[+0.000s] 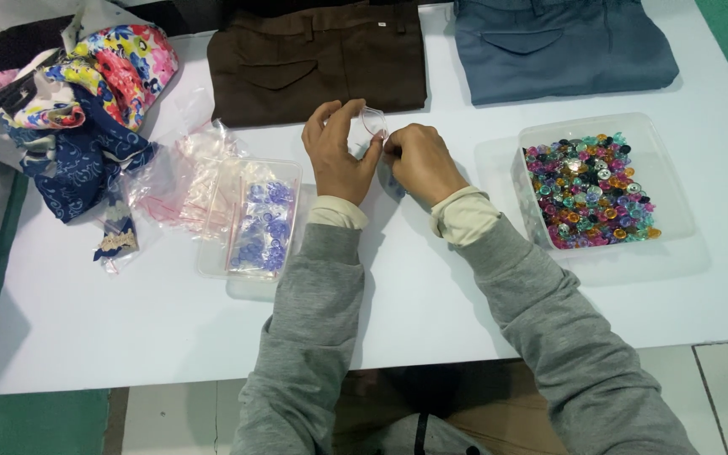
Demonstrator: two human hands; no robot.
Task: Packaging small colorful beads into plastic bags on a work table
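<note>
My left hand (336, 152) and my right hand (421, 162) meet over the middle of the white table (170, 329). Together they pinch a small clear zip bag (372, 125) held between the fingertips; its contents are hidden by my fingers. To the left, a clear tray (250, 270) holds small bags filled with blue buttons (264, 227). At the right stands a clear plastic tub (667, 211) heaped with mixed coloured buttons (587, 194).
A pile of empty clear zip bags (183, 173) lies left of the tray. Floral and blue fabric scraps (86, 109) sit at the far left. Folded brown trousers (318, 59) and blue-grey trousers (562, 46) lie along the back edge.
</note>
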